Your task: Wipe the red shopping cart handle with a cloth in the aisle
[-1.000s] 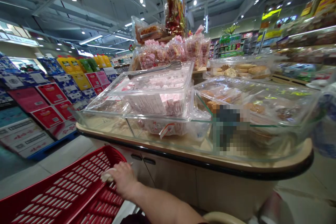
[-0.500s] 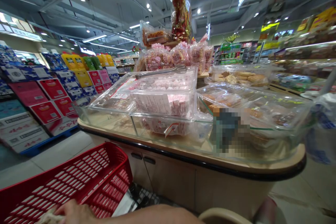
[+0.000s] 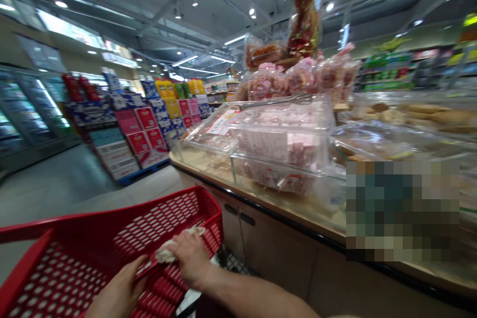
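Observation:
A cream cloth (image 3: 166, 252) is bunched under my right hand (image 3: 191, 257), whose fingers close over it and press it on the near rim of a red plastic shopping cart (image 3: 82, 233). Further down that same rim, my left hand (image 3: 121, 285) grips the edge, thumb and fingers on either side of it. A short stretch of rim separates the left hand from the cloth. The cart has slatted, perforated walls. My right forearm crosses the bottom of the view and covers part of the cart's near side.
A wooden display counter (image 3: 261, 213) with a low glass edge runs along the right. On it stand clear plastic bins (image 3: 283, 134) of pink-wrapped snacks. Stacked cartons (image 3: 145, 131) rest on a blue pallet (image 3: 143, 173) at the left. A pixelated patch hides the right side.
The view has turned left, so the counter sits further right. My right hand has moved up and forward along the cart rim with the cloth. My left hand has come into view on the rim.

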`<state>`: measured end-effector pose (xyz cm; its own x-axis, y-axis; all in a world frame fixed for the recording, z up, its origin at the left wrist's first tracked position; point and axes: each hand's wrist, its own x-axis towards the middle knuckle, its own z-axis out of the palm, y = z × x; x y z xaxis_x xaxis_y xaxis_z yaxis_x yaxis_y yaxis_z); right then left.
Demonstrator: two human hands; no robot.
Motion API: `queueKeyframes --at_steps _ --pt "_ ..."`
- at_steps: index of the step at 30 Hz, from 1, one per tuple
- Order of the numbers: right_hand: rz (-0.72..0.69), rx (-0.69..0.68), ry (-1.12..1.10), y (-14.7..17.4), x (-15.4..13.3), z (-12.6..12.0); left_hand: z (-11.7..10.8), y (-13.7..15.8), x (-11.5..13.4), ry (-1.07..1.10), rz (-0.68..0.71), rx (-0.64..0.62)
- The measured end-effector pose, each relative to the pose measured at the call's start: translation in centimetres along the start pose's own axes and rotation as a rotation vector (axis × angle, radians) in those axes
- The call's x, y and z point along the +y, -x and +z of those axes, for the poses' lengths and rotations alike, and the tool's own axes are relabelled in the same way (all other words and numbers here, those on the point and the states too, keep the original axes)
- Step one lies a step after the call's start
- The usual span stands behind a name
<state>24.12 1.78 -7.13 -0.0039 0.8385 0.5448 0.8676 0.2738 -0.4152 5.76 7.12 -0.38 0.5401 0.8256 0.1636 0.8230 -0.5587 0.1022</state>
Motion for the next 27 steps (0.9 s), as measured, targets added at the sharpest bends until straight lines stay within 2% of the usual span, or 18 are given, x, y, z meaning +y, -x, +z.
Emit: queueKeyframes --at_steps 1,2,4,5,6,8,11,13,15,17,19,21,24,25,27 --pt "-0.046 -0.006 -0.016 0.4 0.6 -0.6 -0.8 0.7 -0.5 -0.062 -0.035 -0.038" --pt "-0.03 0.034 -0.03 0.7 1.5 -1.3 -1.7 1.5 -0.9 -0.125 -0.105 -0.09" --pt "0.134 0.154 -0.028 0.6 3.9 -2.4 -3.3 2.8 -1.3 -0.21 -0.219 -0.182" --pt "0.239 0.216 -0.007 0.4 4.8 -2.5 -3.8 3.3 -1.3 -0.239 -0.248 -0.197" --pt "0.278 0.232 0.008 0.3 5.3 -2.1 -4.2 3.7 -1.3 -0.258 -0.263 -0.197" --pt "0.169 0.203 -0.015 0.1 4.4 -0.3 -4.2 4.0 -1.0 -0.291 -0.266 -0.168" --pt "-0.141 0.143 -0.075 0.6 1.5 2.5 -3.6 4.1 -0.8 -0.325 -0.241 -0.111" --pt "-0.252 0.129 -0.068 0.9 1.2 2.8 -3.2 4.2 -0.7 -0.342 -0.217 -0.073" --pt "-0.205 0.153 -0.024 1.0 2.9 2.1 -3.0 4.4 -0.6 -0.35 -0.209 -0.048" --pt "-0.031 0.228 0.021 1.0 5.0 1.2 -3.0 4.5 -0.4 -0.35 -0.212 -0.037" --pt "0.107 0.307 0.039 0.8 5.8 1.2 -2.9 4.4 -0.2 -0.346 -0.225 -0.036" --pt "0.071 0.318 0.024 0.6 4.7 2.1 -2.8 4.3 -0.2 -0.342 -0.234 -0.037" --pt "-0.19 0.204 -0.012 0.5 2.8 3.1 -2.7 4.3 -0.3 -0.352 -0.216 -0.024" --pt "-0.221 0.174 -0.011 0.5 2.9 3.0 -2.6 4.4 -0.4 -0.355 -0.201 -0.019" --pt "-0.106 0.177 0.017 0.5 4.5 2.1 -2.6 4.6 -0.6 -0.357 -0.177 -0.016"
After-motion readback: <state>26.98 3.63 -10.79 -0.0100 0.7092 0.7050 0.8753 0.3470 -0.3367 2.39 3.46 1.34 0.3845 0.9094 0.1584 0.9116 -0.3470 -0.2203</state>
